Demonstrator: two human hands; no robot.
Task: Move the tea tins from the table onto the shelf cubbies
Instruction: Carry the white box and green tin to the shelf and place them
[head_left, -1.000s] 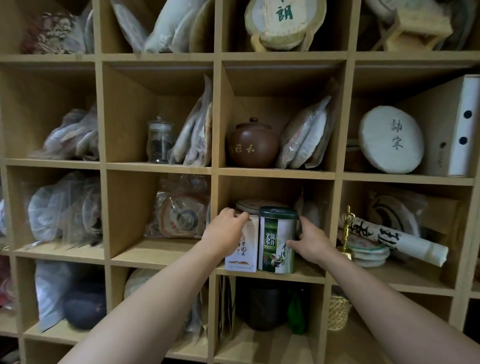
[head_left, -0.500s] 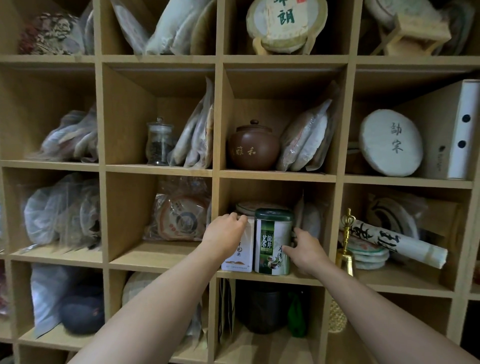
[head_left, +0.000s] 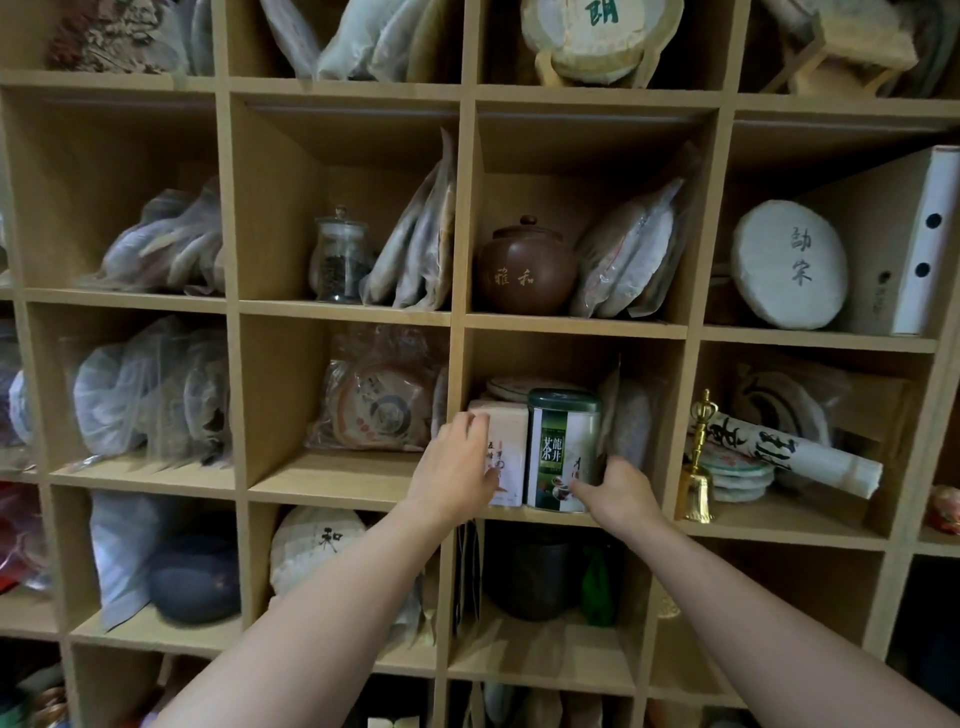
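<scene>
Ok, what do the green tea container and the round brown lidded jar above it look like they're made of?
Green tea container: probably printed metal tin, judging by its glossy sides and separate pressed-looking lid. Round brown lidded jar: likely unglazed clay, with a matte reddish-brown surface and gold characters.

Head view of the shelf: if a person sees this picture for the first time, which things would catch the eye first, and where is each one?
Probably the two bare hands at a middle cubby: the left hand rests on a white tea box, the right hand holds the base of a green tea tin beside it. Directly above stands a brown clay jar with gold characters. One cubby to the right, a gold bell stands at the front.
</scene>
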